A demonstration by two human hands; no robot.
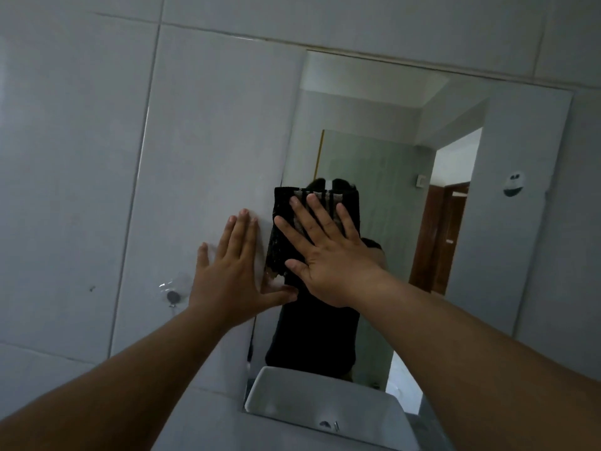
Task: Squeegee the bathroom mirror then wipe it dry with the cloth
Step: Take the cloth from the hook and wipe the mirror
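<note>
Two bare arms reach out. The right hand (328,252) presses the cloth (294,236) on the mirror (390,190) with flat, spread fingers. The left hand (227,271) rests flat beside it. No squeegee shows, so drying looks underway.

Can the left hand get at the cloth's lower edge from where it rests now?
Probably yes. The left hand lies flat on the wall tile beside the mirror, its thumb already near the dark cloth; nothing lies between. The right hand presses the cloth's middle, leaving the lower left corner bare.
</note>
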